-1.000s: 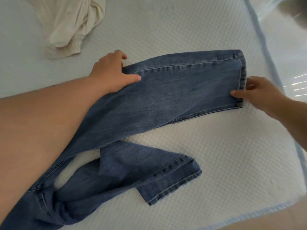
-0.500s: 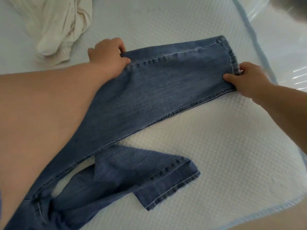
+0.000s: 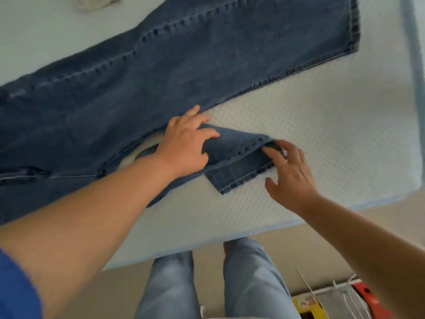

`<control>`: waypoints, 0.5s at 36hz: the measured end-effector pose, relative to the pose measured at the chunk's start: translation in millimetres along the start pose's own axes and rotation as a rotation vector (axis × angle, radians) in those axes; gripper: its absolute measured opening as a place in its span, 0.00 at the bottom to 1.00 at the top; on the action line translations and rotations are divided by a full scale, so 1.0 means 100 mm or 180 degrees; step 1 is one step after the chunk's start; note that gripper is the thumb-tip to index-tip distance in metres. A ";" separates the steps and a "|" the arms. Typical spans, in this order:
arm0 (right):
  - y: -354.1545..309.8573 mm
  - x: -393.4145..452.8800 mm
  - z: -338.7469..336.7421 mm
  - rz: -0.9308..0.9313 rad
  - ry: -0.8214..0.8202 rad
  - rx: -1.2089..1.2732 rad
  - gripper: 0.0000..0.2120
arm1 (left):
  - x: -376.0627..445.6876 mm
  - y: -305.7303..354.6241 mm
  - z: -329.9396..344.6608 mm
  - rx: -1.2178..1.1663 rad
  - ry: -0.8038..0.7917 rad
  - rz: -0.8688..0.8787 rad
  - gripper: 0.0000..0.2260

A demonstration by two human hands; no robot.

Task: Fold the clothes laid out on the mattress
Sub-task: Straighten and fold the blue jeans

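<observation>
A pair of blue jeans (image 3: 184, 56) lies across the white mattress (image 3: 322, 125). One leg stretches flat toward the far right. The other leg is doubled back near the front edge, its hem end (image 3: 239, 164) pointing right. My left hand (image 3: 186, 148) rests on this folded leg with fingers spread, the fingertips curling over its fold. My right hand (image 3: 289, 176) hovers at the hem, fingers spread, its fingertips touching the hem's upper corner. A cream garment (image 3: 96, 2) shows only as a scrap at the top edge.
The mattress front edge (image 3: 207, 240) runs just before my legs (image 3: 207, 286). On the beige floor at the lower right sit a yellow box (image 3: 308, 305), white cords and a red object (image 3: 368, 298).
Both hands have left the far leg and come down to the folded near leg. The view has tilted down, so the floor and my legs show now.
</observation>
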State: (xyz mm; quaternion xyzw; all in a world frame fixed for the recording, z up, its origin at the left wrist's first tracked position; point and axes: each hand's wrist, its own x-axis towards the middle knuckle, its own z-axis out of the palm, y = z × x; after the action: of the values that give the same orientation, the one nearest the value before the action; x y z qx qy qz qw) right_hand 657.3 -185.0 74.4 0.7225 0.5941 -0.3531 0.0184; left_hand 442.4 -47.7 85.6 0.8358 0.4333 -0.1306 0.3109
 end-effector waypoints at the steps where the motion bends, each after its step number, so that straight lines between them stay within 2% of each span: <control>1: -0.01 -0.03 0.07 0.0023 -0.0140 -0.0233 0.35 | -0.08 -0.01 0.07 0.0185 -0.0067 0.0008 0.26; 4: -0.02 -0.02 0.17 0.0078 -0.0132 -0.0542 0.35 | -0.27 -0.03 0.25 0.0611 -0.0345 0.0077 0.30; 8: -0.09 0.17 0.15 0.0167 0.0398 -0.0357 0.24 | -0.35 -0.12 0.43 0.0959 -0.0570 0.0089 0.34; 11: -0.13 0.25 0.13 0.0234 0.0771 -0.0012 0.15 | -0.30 -0.16 0.49 0.0755 -0.0121 0.0194 0.23; 14: -0.16 0.21 0.11 0.0345 0.0820 0.0516 0.13 | -0.25 -0.11 0.42 0.0228 0.0156 0.0051 0.12; 18: -0.15 0.02 -0.06 0.0850 0.0955 0.1002 0.12 | -0.30 0.00 0.15 -0.0544 0.0191 -0.0100 0.09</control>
State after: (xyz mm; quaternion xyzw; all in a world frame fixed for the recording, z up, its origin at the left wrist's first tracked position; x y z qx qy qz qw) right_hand 647.4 -176.4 83.4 0.8328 0.4272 -0.3246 -0.1362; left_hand 425.8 -76.5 88.8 0.8028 0.4651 -0.0729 0.3659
